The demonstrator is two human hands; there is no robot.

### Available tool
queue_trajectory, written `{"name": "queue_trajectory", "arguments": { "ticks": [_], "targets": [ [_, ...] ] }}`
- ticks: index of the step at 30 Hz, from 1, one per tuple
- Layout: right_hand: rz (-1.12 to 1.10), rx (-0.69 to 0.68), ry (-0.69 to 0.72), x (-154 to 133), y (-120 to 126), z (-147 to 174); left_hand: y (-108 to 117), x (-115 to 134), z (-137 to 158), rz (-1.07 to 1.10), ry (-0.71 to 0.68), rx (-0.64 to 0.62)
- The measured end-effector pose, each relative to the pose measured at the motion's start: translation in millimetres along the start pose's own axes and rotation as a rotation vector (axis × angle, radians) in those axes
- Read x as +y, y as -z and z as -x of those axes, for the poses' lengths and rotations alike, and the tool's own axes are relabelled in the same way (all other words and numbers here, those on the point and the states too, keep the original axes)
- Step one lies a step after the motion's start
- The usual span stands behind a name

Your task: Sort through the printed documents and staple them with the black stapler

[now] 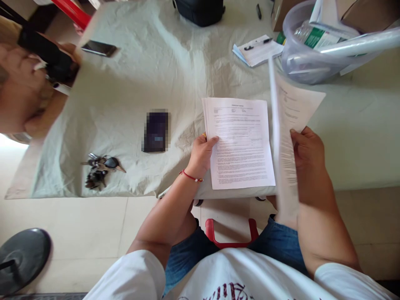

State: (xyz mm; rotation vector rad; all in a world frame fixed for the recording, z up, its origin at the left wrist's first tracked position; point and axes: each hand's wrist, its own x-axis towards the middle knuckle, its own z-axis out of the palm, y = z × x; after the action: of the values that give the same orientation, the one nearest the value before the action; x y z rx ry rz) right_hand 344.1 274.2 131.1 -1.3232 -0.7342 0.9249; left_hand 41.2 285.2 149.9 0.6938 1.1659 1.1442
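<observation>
My left hand grips the left edge of a stack of printed sheets, its thumb on top and its other fingers hidden underneath. The stack is held near the table's front edge, its text facing up. In my right hand are one or more loose printed sheets, pinched by the right side and standing nearly on edge, bent and partly blurred. A narrow gap separates these sheets from the stack. A red string bracelet circles my left wrist.
On the cloth-covered table lie a bunch of keys, a dark pixelated rectangle, a phone and a notepad with a pen. A black case and a filled plastic basket stand farther back. Another person's hands hold a dark object at left.
</observation>
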Motion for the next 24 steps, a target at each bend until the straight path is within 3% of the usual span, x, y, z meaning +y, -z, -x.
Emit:
{"name": "queue_trajectory", "arguments": {
  "ticks": [6,13,24],
  "targets": [
    [0.110,0.072,0.068,8.7,-4.3,-1.7,0.6,-0.9,1.3,-0.004,0.003,0.014],
    [0.128,-0.022,0.067,9.6,-6.2,1.1,1.0,-3.8,-0.6,0.012,-0.018,-0.006],
    [0.300,0.008,0.054,14.7,-7.7,2.3,-0.7,-0.4,3.4,-0.003,0.002,-0.012]
  ]
}}
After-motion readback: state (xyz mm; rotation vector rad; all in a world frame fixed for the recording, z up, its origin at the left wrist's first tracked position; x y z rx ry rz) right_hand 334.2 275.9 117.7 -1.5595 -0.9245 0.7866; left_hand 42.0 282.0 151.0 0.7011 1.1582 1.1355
